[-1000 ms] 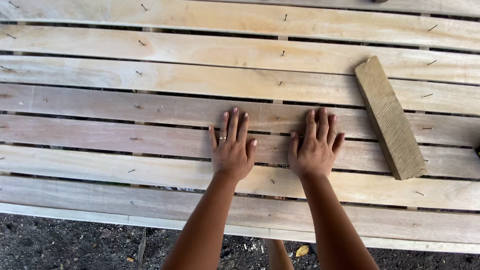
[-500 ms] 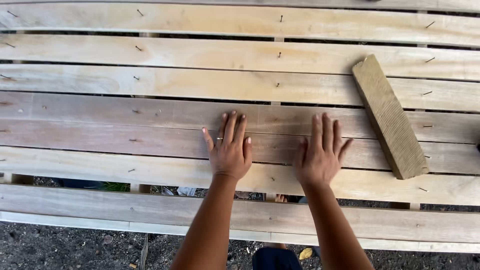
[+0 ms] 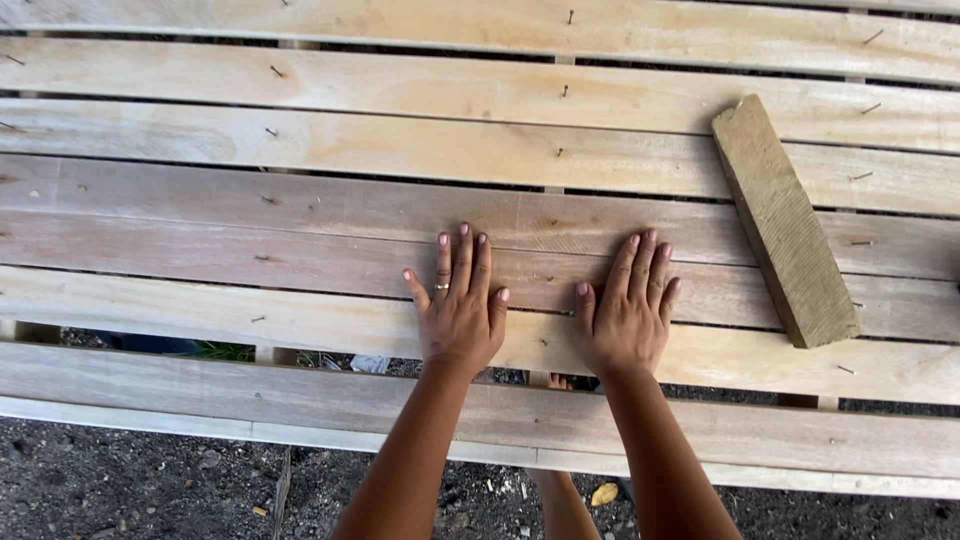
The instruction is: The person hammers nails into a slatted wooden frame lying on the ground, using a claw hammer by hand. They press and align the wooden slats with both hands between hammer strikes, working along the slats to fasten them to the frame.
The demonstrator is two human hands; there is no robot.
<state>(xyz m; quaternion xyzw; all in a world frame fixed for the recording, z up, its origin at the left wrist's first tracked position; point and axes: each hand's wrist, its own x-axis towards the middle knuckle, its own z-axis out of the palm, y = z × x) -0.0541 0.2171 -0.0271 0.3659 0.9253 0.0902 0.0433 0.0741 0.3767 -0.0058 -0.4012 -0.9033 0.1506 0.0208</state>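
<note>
A platform of long pale wooden planks [image 3: 300,150] runs left to right, with narrow gaps between the boards. My left hand [image 3: 460,310] lies flat, palm down, fingers spread, on the boards near the middle; a ring shows on one finger. My right hand [image 3: 628,315] lies flat beside it, about a hand's width to the right, fingers also apart. Neither hand holds anything. A short, thick wooden block [image 3: 783,220] rests at an angle on the planks to the right of my right hand, not touching it.
Several nails [image 3: 566,92] stick up partly driven from the planks, along the middle and at the right. A wider gap [image 3: 300,355] opens in front of my hands, showing ground below. Dark gravel ground [image 3: 120,480] lies under the near edge.
Both hands have slid slightly away from me with the boards under them. The gap between the near planks has widened. The block has stayed in place.
</note>
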